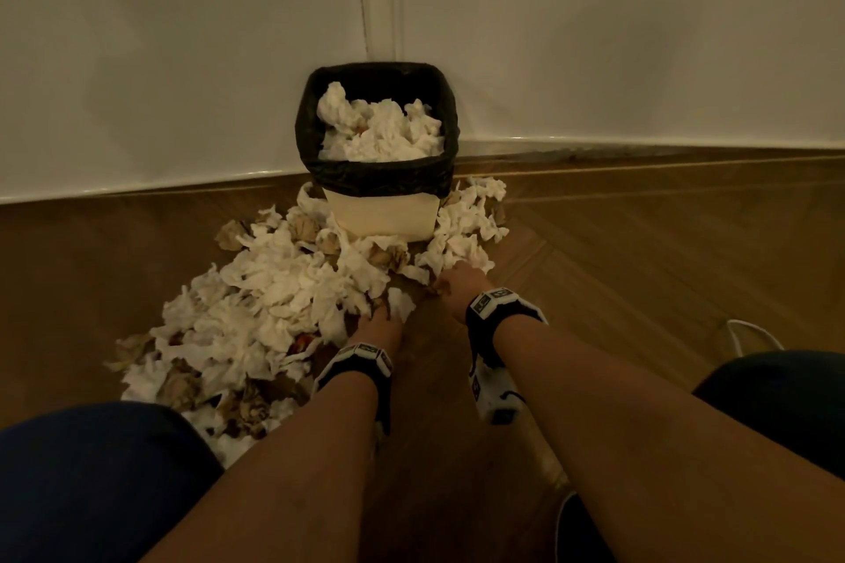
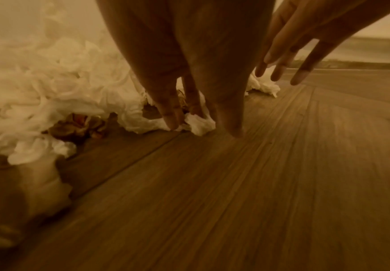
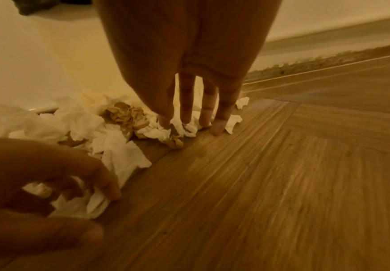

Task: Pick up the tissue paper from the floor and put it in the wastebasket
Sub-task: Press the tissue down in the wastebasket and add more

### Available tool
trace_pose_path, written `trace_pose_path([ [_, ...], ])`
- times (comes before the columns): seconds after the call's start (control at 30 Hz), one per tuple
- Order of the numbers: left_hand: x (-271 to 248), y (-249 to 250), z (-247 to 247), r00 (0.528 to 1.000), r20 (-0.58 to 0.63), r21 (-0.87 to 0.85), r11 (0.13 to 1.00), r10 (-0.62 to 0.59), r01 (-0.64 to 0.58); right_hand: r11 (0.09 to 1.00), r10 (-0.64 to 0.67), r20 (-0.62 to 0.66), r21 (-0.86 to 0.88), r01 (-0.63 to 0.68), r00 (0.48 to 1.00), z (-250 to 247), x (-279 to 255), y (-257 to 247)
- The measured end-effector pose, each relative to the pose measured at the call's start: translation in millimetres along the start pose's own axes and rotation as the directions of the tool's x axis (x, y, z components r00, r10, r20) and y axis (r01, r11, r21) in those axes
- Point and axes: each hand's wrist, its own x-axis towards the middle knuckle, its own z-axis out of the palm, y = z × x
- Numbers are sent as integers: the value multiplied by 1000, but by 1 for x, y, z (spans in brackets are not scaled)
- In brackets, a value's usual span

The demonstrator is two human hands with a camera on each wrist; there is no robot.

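White tissue (image 1: 274, 288) litters my floor (image 1: 640, 242) — left hand (image 1: 379, 325) pinching a piece, right hand (image 1: 457, 283) fingers straight, spread

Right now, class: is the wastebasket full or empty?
Nearly full. White tissue paper is heaped almost up to the black-lined rim of the upright wastebasket.

crumpled tissue paper (image 1: 274, 288) around full wastebasket (image 1: 379, 215)

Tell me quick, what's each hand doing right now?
Left hand: fingers curled, pinching a tissue at the pile's edge.
Right hand: open, straight fingers touching tissues on the floor.
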Motion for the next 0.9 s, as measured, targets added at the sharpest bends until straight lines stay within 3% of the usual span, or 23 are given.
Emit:
trace_pose_path([
  [0.13, -1, 1, 3, 998, -42, -158, 987, -47, 40, 1000, 2, -28, 6, -1, 1000, 7, 5, 0],
  [0.23, -5, 0, 18, 977, -139, -354, 930, -159, 101, 1000, -8, -50, 17, 9, 999, 13, 8, 1],
  [0.3, -7, 3, 29, 939, -212, -557, 823, -271, 112, 1000, -20, -68, 5, 21, 997, 16, 9, 1],
  [0.4, -11, 6, 35, 860, -235, -798, 594, -454, 96, 999, -46, -69, -9, 45, 997, 21, 12, 0],
  [0.53, -10, 4, 34, 798, -389, -700, 711, -461, 70, 997, -64, -116, 27, 67, 991, 27, 16, -2],
  [0.63, -8, 5, 25, 735, -467, -741, 671, -492, -22, 997, -74, -125, 5, 76, 989, 33, 22, -2],
  [0.67, -8, 5, 23, 733, -468, -743, 668, -494, -24, 996, -87, -99, -16, 86, 991, 35, 23, -1],
  [0.73, -7, 4, 21, 773, -424, -728, 686, -471, 18, 991, -117, -30, -71, 114, 993, 39, 27, 1],
  [0.8, -9, 3, 22, 813, -408, -645, 762, -414, 65, 981, -142, 16, -130, 143, 990, 43, 29, 3],
  [0.9, -13, 5, 25, 850, -437, -548, 836, -294, 8, 974, -156, 10, -164, 155, 988, 47, 31, 2],
])
